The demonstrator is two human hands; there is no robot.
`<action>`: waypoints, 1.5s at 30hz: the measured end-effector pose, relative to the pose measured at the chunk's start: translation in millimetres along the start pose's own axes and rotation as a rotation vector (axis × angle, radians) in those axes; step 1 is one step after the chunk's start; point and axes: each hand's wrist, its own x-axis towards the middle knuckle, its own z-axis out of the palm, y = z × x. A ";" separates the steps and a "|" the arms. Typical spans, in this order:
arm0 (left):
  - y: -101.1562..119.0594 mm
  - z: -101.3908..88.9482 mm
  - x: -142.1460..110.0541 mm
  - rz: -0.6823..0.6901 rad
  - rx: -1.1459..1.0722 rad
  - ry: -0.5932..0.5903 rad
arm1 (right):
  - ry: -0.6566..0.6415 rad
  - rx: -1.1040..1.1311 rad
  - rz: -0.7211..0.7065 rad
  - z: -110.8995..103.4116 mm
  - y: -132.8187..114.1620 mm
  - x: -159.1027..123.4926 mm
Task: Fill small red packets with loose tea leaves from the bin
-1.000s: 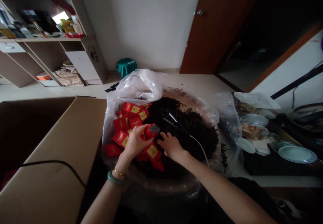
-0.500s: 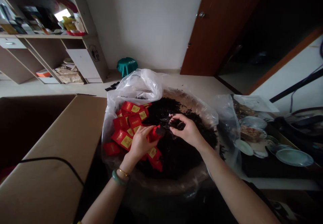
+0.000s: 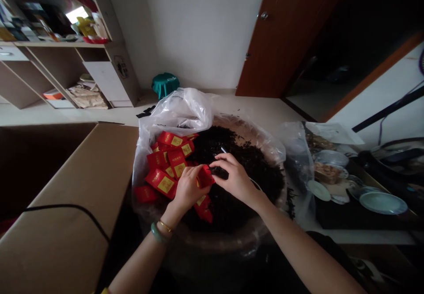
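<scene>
My left hand (image 3: 188,190) is closed around a small red paper packet (image 3: 206,177), its mouth turned toward my right hand. My right hand (image 3: 239,182) pinches a clump of dark dried leaves (image 3: 218,172), which look like loose tea, right at that mouth. Beneath both hands lies a wide heap of the same dark leaves (image 3: 233,208) in a round basket lined with clear plastic (image 3: 188,106). Several red packets (image 3: 161,182) with yellow labels are piled on the leaves left of my left hand. Part of the held packet is hidden by my fingers.
To the left stands an open cardboard box (image 3: 71,201) with a black cord over its side. A low tray with glass dishes (image 3: 383,202) and a plastic bag (image 3: 303,170) is on the right. Behind are a teal container (image 3: 164,84), a shelf unit (image 3: 122,73) and a brown door (image 3: 261,51).
My right hand has moved left with the leaves, from over the heap to the packet's mouth. My left hand still holds the packet, now tipped toward the right hand.
</scene>
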 end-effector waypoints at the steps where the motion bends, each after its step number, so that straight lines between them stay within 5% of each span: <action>1: 0.1 -0.3 0.1 0.006 -0.007 -0.005 | -0.023 0.005 -0.003 -0.5 1.0 0.1; 10: 2.0 5.2 -3.0 0.061 0.014 -0.049 | -0.186 -0.156 0.063 -3.2 0.8 -3.2; 19: 0.8 6.5 -3.4 0.054 -0.031 0.008 | 0.006 -0.078 0.040 -2.4 -8.9 -2.3; 30: 3.4 5.8 -3.2 0.000 -0.002 0.034 | -0.125 -0.071 -0.045 -4.8 -10.4 -2.5; 42: 2.7 4.0 -1.9 0.007 -0.046 0.015 | 0.010 0.152 0.144 1.5 3.7 1.1; 45: 0.0 0.5 -0.4 -0.039 -0.072 0.021 | -0.234 0.018 0.220 -0.4 16.8 -3.6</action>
